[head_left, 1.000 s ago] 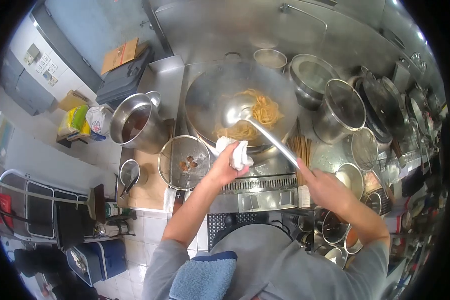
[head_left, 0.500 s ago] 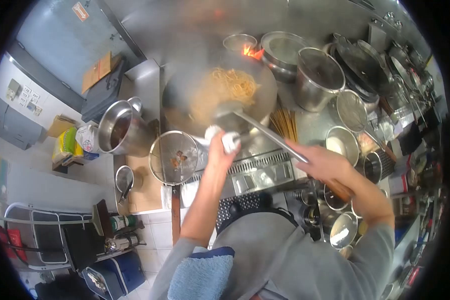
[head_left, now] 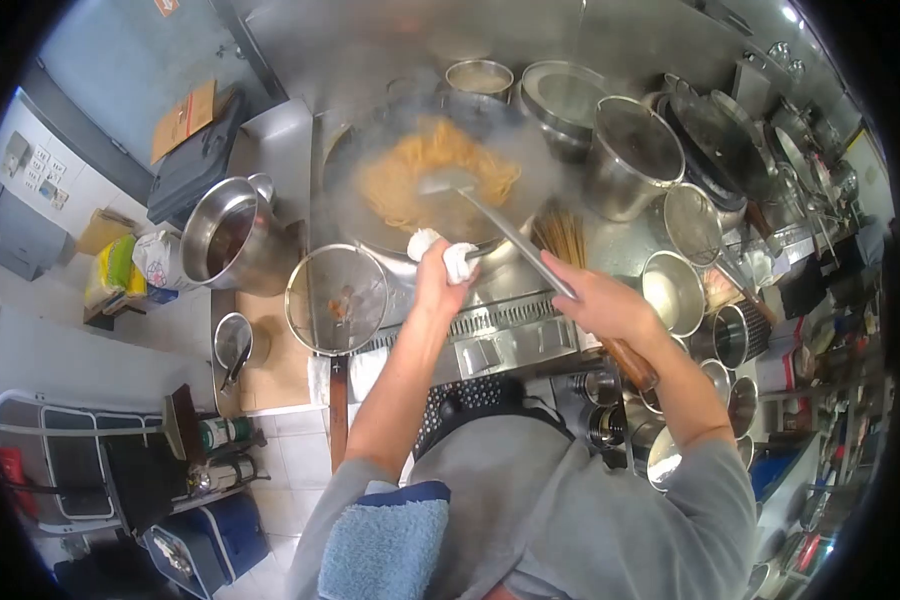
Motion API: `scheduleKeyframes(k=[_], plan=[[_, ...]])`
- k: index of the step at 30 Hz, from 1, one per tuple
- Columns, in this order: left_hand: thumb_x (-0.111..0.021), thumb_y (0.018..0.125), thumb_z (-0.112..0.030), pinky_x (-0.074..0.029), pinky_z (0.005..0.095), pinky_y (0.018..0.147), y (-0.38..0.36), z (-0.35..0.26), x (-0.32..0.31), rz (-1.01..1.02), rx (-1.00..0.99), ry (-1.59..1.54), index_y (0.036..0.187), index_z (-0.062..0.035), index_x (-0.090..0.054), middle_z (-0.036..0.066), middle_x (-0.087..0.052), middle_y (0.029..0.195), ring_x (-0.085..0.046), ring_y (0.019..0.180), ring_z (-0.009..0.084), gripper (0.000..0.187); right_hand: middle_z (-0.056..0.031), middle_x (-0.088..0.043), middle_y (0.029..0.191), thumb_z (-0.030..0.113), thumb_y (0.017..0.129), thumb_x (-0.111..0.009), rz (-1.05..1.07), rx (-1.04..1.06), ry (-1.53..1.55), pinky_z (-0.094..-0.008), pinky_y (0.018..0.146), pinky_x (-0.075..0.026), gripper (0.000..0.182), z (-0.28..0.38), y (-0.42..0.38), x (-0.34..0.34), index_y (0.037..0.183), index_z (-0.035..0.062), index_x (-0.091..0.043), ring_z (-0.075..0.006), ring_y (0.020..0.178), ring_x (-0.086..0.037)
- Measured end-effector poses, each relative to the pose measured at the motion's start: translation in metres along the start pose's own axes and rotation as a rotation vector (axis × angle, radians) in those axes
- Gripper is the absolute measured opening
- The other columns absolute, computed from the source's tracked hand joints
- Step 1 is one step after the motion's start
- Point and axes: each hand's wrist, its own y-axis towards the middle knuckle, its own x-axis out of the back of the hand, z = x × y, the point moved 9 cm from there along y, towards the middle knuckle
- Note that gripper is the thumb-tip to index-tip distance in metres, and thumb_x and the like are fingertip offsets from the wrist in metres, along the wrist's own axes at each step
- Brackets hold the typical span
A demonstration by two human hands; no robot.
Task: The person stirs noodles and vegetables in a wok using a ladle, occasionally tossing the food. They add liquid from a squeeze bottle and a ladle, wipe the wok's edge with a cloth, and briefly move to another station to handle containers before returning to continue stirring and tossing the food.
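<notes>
Steaming noodles lie in a large dark wok on the stove in front of me. My left hand is closed around a folded white cloth at the wok's near edge; the grip beneath the cloth is hidden. My right hand grips the long metal shaft of a wok ladle, whose wooden end sticks out below my wrist. The ladle's head rests among the noodles, blurred by steam.
Left of the wok are a round strainer with food bits, a deep steel pot and a small steel cup. Bamboo sticks, a tall pot and a pan with pale contents stand on the right.
The ladle head has moved up and slightly left into the noodles, which now look more spread out. The flame behind the wok is gone from sight. My left hand keeps its hold.
</notes>
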Motion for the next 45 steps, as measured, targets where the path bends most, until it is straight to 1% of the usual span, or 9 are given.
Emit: scheduleKeyframes(k=[9,12,15,18,22,27,29,38,45], plan=[[-0.048,0.092,-0.016,-0.052,0.0362,0.074,-0.064,0.047,0.029,0.028,-0.084,0.086,0.112,-0.0114,-0.051,0.009,-0.062,0.103,-0.063,0.090,0.0234,0.020,-0.0289,-0.061,0.090,0.014,0.087,-0.058,-0.154,-0.015,0.025,-0.0466,0.076,-0.046,0.070,0.003,0.012,-0.008,0.149,0.0117,-0.025,-0.0442,0.082,-0.059],[-0.048,0.094,-0.020,-0.050,0.0384,0.078,-0.014,0.022,0.029,0.058,-0.048,0.025,0.115,-0.0117,-0.050,0.009,-0.061,0.109,-0.062,0.092,0.0234,0.023,-0.0213,-0.065,0.087,0.015,0.090,-0.055,-0.061,0.002,0.000,-0.0406,0.064,-0.051,0.068,0.016,-0.027,0.020,0.150,0.0118,-0.023,-0.0318,0.069,-0.064],[-0.050,0.090,-0.018,-0.050,0.0452,0.076,0.004,-0.011,0.009,-0.081,-0.029,0.101,0.100,-0.0125,-0.058,0.004,-0.063,0.095,-0.062,0.092,0.0202,0.014,-0.0091,-0.059,0.072,0.012,0.090,-0.056,0.217,-0.341,0.352,-0.0300,0.050,-0.047,0.069,0.017,-0.068,0.040,0.151,0.0144,-0.022,-0.0158,0.054,-0.057],[-0.049,0.095,-0.028,-0.045,0.0450,0.088,0.005,-0.015,0.008,-0.005,-0.053,0.067,0.115,-0.0122,-0.053,0.006,-0.060,0.112,-0.057,0.103,0.0213,0.026,0.0003,-0.049,0.061,0.009,0.091,-0.055,0.248,-0.393,0.398,-0.0233,0.044,-0.043,0.069,0.019,-0.092,0.058,0.152,0.0160,-0.022,-0.0074,0.048,-0.048],[-0.052,0.096,-0.042,-0.048,0.0479,0.085,-0.046,-0.023,0.018,0.022,-0.186,0.158,0.121,-0.0146,-0.054,0.001,-0.063,0.106,-0.057,0.108,0.0178,0.037,-0.0045,-0.054,0.065,0.010,0.090,-0.055,0.353,-0.380,0.185,-0.0270,0.047,-0.045,0.070,0.016,-0.094,0.069,0.151,0.0156,-0.023,-0.0117,0.050,-0.053],[-0.059,0.094,-0.034,-0.052,0.0350,0.083,-0.103,0.029,0.086,-0.074,0.093,0.179,0.117,-0.0056,-0.054,0.008,-0.063,0.107,-0.063,0.096,0.0200,0.037,-0.0127,-0.062,0.073,0.017,0.091,-0.054,0.321,-0.158,-0.244,-0.0329,0.057,-0.049,0.069,0.003,-0.043,0.045,0.151,0.0149,-0.021,-0.0168,0.059,-0.061],[-0.059,0.093,-0.031,-0.052,0.0352,0.082,-0.113,0.041,0.093,-0.120,0.153,0.190,0.117,-0.0046,-0.054,0.009,-0.062,0.107,-0.062,0.096,0.0199,0.036,-0.0114,-0.061,0.075,0.019,0.092,-0.054,0.137,0.044,-0.174,-0.0339,0.060,-0.050,0.067,-0.013,-0.007,0.017,0.151,0.0175,-0.023,-0.0168,0.060,-0.060],[-0.061,0.089,-0.024,-0.051,0.0339,0.081,-0.124,0.014,0.077,-0.095,0.036,0.271,0.119,-0.0003,-0.053,0.009,-0.061,0.107,-0.062,0.095,0.0191,0.039,-0.0033,-0.051,0.067,0.012,0.092,-0.054,0.435,-0.287,0.521,-0.0254,0.045,-0.045,0.067,0.023,-0.059,0.054,0.151,0.0152,-0.022,-0.0097,0.051,-0.051],[-0.054,0.094,-0.027,-0.051,0.0364,0.087,-0.098,0.015,0.032,0.061,0.129,0.290,0.123,-0.0018,-0.052,0.013,-0.062,0.115,-0.061,0.103,0.0225,0.038,-0.0007,-0.051,0.072,0.006,0.092,-0.051,0.233,-0.195,0.481,-0.0230,0.040,-0.041,0.066,-0.016,0.014,-0.005,0.152,0.0145,-0.023,-0.0081,0.044,-0.045]])
